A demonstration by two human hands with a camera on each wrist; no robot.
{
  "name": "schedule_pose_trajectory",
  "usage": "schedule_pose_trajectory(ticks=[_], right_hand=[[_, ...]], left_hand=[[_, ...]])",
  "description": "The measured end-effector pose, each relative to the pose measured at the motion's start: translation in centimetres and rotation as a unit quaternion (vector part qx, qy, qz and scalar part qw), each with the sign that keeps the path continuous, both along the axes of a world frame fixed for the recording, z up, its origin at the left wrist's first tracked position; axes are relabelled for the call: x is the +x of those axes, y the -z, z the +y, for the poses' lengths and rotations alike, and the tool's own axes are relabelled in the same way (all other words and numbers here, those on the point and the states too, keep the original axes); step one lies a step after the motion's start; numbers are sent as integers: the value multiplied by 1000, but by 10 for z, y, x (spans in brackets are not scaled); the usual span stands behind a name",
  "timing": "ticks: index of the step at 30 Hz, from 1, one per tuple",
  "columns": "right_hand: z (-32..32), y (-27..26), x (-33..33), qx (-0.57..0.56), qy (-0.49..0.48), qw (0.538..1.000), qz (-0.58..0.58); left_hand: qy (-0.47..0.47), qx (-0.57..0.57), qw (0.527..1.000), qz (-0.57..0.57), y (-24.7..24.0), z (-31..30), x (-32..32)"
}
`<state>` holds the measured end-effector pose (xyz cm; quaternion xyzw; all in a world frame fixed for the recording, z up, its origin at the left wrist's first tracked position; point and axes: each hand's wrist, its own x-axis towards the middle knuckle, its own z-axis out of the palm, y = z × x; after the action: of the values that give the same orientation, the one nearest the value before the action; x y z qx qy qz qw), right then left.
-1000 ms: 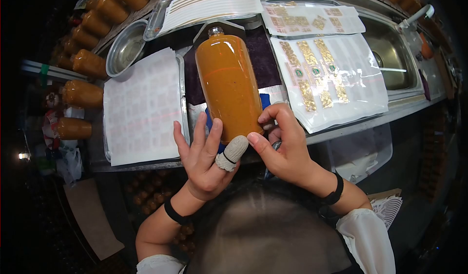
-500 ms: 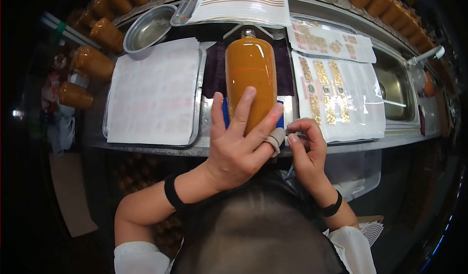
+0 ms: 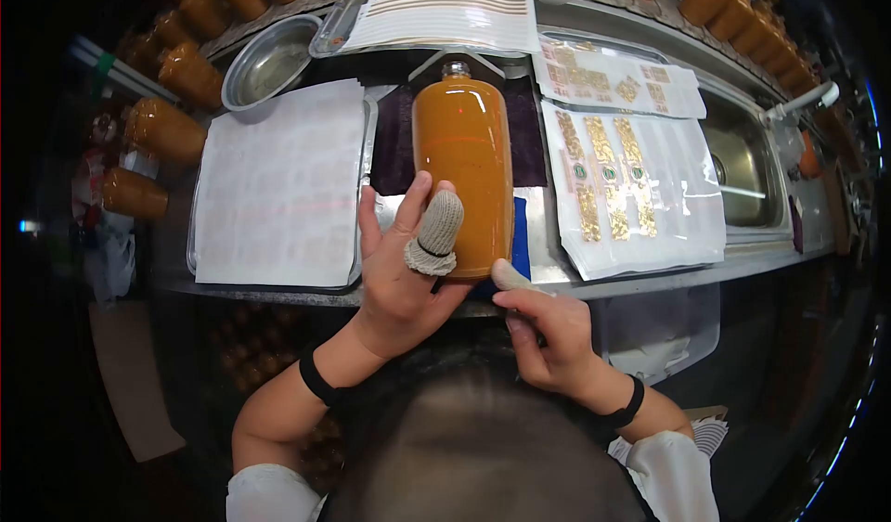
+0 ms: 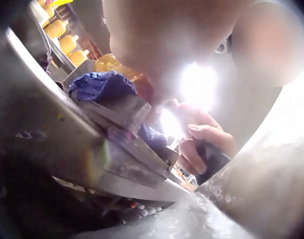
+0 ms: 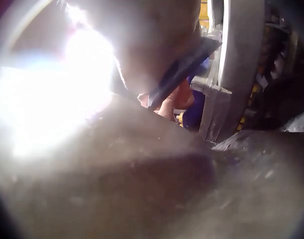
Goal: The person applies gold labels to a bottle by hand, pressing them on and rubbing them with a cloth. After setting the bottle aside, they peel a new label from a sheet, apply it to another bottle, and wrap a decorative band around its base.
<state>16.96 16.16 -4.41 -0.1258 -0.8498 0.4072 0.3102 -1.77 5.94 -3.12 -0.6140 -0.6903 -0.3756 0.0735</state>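
A glossy orange-brown bottle [image 3: 461, 169] lies with its neck pointing away, over a dark cloth [image 3: 392, 141] and a blue cloth [image 3: 521, 234]. Along its lower left side rests the left hand [image 3: 399, 281], fingers extended, one wearing a knitted grey cover; its thumb side is partly hidden by the bottle's base. Just right of the base, the right hand [image 3: 552, 336] has curled fingers, with a pale covered tip close to the bottle's corner. A dark flat tool [image 5: 184, 69] is held in the right hand, as the right wrist view shows; its working end is unclear.
White sheets cover a tray [image 3: 369, 151] on the left, near a metal bowl [image 3: 232, 69]. A tray [image 3: 325, 32] of striped strips stands behind. Gold-patterned strips [image 3: 608, 179] lie on sheets at right, beside the sink [image 3: 742, 174]. More orange-brown bottles [image 3: 165, 130] line the surroundings.
Since the previous head frame, the left hand has moved from across the bottle's lower face to its left side. The right hand has shifted left and down, toward the bottle's base.
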Motion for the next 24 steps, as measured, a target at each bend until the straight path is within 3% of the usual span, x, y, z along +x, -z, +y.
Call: schedule_pose_trajectory(ticks=[5,10,15,19,21,24], right_hand=[[-5,-5,1,-129,59,988,-56],[-9,-19,-5,92,10,995,-35],[-5,-41,-10,277,-69,954,-95],[-9,-42,-23,342,-67,930,-116],[-9,-40,-27,300,-87,943,-114],[-3,-35,-14,223,-43,971,-69]], left_hand=[[4,19,1000,-19,-6,1,-3],[7,18,999,-31,-4,-3,-6],[34,-9,998,-44,-9,-9,-8],[-10,-1,1000,-7,0,-7,-3],[-18,5,999,29,9,-6,-3],[-12,-8,1000,22,-7,2,6]])
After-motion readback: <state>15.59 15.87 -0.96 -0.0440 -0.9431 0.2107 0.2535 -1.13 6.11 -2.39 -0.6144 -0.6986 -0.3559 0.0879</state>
